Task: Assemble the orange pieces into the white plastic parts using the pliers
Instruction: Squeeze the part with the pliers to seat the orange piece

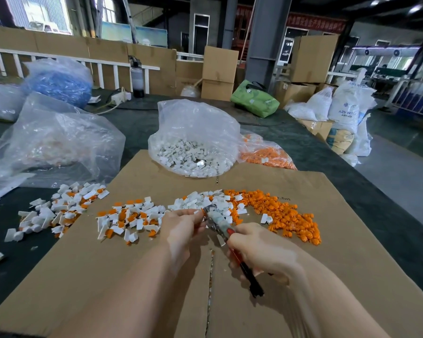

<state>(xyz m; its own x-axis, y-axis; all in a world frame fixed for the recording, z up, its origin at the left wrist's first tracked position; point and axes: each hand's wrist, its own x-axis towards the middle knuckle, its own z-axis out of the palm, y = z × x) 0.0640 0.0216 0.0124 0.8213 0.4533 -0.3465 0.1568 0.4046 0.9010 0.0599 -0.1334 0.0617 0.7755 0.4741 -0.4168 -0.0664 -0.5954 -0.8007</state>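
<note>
While the right hand (257, 250) grips the red-and-black-handled metal pliers (226, 230), left hand (183, 230) fingers pinch a small part at the jaws — pressing step; squeeze next.

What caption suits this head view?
Right hand grips pliers while left hand feeds a piece, amid orange and white parts on cardboard.

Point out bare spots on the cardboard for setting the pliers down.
Bare cardboard sheet nearer the person than the assembled pieces, left of the left hand; also the strip right of the right hand. Crowded across the loose orange pieces.
</note>
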